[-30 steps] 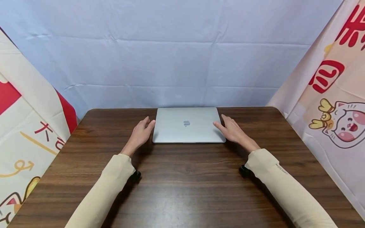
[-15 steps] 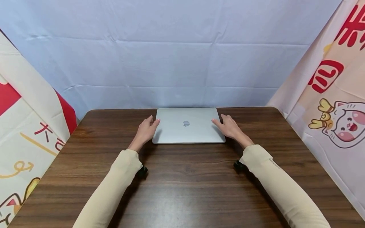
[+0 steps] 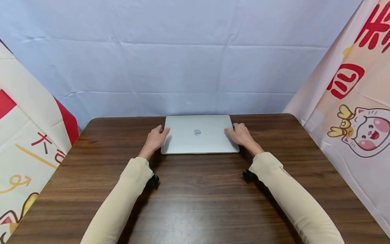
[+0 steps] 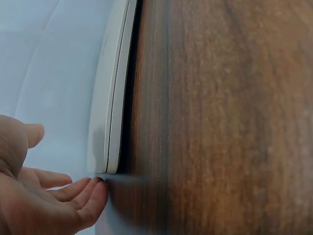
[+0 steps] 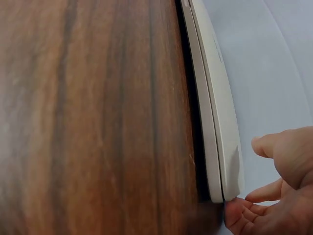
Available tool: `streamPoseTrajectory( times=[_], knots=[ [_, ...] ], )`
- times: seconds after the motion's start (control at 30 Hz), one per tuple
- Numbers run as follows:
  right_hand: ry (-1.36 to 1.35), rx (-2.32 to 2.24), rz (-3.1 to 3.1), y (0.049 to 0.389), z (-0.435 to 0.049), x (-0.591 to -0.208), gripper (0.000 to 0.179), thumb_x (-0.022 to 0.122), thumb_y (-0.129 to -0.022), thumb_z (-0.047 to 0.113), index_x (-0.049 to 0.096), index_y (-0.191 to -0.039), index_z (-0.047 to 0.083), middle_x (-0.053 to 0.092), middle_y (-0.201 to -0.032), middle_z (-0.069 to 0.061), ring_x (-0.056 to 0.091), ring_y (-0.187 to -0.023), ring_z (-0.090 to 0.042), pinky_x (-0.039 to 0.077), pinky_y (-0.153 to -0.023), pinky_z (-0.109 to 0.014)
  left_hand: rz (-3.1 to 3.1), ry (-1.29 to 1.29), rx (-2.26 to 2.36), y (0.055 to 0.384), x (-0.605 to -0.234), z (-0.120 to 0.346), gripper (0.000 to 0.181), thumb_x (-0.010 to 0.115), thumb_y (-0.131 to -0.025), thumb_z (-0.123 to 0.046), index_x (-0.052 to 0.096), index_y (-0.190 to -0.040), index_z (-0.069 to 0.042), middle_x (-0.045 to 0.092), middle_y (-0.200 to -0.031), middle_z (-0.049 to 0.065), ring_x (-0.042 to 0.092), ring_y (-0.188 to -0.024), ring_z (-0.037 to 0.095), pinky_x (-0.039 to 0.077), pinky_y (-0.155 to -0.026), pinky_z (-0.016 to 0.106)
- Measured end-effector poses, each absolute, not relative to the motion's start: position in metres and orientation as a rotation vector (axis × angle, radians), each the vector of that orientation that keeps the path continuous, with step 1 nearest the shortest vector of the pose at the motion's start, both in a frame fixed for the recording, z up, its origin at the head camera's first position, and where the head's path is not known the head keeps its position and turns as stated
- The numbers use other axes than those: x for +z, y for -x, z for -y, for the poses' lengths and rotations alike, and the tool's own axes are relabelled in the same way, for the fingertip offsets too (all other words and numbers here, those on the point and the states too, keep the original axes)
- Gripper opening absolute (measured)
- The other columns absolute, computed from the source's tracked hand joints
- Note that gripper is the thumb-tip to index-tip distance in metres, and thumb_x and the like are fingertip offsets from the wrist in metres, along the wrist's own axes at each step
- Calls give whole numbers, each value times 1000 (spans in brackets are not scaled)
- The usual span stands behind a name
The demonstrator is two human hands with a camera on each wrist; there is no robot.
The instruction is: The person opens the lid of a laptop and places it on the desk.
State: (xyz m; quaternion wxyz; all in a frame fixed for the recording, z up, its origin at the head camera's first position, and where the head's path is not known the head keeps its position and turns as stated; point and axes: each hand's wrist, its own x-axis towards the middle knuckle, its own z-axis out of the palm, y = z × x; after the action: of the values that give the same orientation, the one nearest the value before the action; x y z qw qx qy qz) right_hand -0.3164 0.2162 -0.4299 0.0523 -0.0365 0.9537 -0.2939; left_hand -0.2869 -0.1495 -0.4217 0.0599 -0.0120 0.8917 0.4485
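Observation:
A closed silver laptop (image 3: 198, 142) with a dark apple logo lies flat on the brown wooden table (image 3: 195, 183), near its far edge. My left hand (image 3: 155, 138) is at its left side, thumb held over the lid. In the left wrist view, that hand's fingers (image 4: 92, 200) bend slightly and meet the laptop's corner, while the thumb stays apart from the lid. On the opposite side is my right hand (image 3: 241, 135), its thumb also above the lid. The right wrist view shows its fingertips (image 5: 234, 211) right at the laptop's corner.
A pale blue cloth (image 3: 182, 61) hangs directly behind the table's far edge. Printed cloths with red characters and cartoon cats hang on the left (image 3: 36, 112) and right (image 3: 350, 112). Small dark devices sit under both cream sleeves at the wrists.
Both hands have moved inward to the laptop's sides, the left one to the right and the right one to the left. The laptop keeps its place on the table.

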Motion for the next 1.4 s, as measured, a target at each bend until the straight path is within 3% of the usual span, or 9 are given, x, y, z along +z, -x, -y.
streamPoseTrajectory(
  times=[0.23, 0.4, 0.57, 0.67, 1.07, 1.23, 1.4],
  knots=[
    [5, -866, -2890, 320, -211, -430, 69, 46, -109, 36, 35, -150, -18, 37, -151, -37, 38, -140, -49, 37, -111, -57, -2628, 83, 1391, 292, -425, 150, 77, 41, -110, -48, 17, -163, 3, 29, -163, 26, 34, -148, 40, 36, -115, 54],
    [-12, -828, -2918, 323, -208, -428, 62, 49, -108, 34, 46, -142, -18, 50, -139, -36, 50, -124, -45, 44, -101, -53, -2615, 109, 1346, 297, -424, 149, 77, 39, -110, -48, 18, -163, 4, 22, -167, 25, 28, -151, 40, 32, -117, 54],
    [-44, -803, -2927, 326, -204, -426, 45, 52, -106, 33, 63, -109, -11, 58, -105, -26, 52, -91, -34, 45, -80, -44, -2619, 112, 1306, 300, -422, 147, 73, 40, -111, -42, 19, -162, 6, 20, -167, 26, 28, -151, 40, 31, -118, 54],
    [-82, -785, -2925, 326, -202, -425, 40, 54, -105, 34, 60, -89, -2, 53, -93, -19, 49, -83, -31, 42, -75, -41, -2588, 110, 1306, 301, -420, 145, 72, 42, -111, -40, 18, -162, 6, 18, -168, 26, 27, -151, 40, 31, -118, 53],
    [-149, -839, -2890, 328, -199, -423, 44, 56, -104, 29, 43, -67, 10, 37, -71, -7, 40, -66, -23, 36, -61, -34, -2524, 130, 1345, 304, -417, 139, 66, 41, -112, -30, 18, -161, 8, 14, -168, 27, 23, -153, 41, 29, -119, 54],
    [-172, -946, -2872, 329, -198, -427, 49, 58, -104, 24, 37, -61, 12, 29, -61, -2, 29, -55, -17, 32, -54, -32, -2535, 176, 1378, 306, -418, 136, 62, 41, -112, -25, 22, -159, 10, 21, -166, 28, 25, -152, 41, 30, -119, 54],
    [-194, -1012, -2878, 329, -197, -430, 53, 60, -103, 23, 34, -58, 14, 24, -55, 1, 23, -50, -13, 29, -50, -29, -2579, 245, 1394, 308, -421, 132, 56, 44, -111, -24, 37, -153, 12, 37, -157, 30, 40, -143, 40, 39, -113, 54]
  ],
)
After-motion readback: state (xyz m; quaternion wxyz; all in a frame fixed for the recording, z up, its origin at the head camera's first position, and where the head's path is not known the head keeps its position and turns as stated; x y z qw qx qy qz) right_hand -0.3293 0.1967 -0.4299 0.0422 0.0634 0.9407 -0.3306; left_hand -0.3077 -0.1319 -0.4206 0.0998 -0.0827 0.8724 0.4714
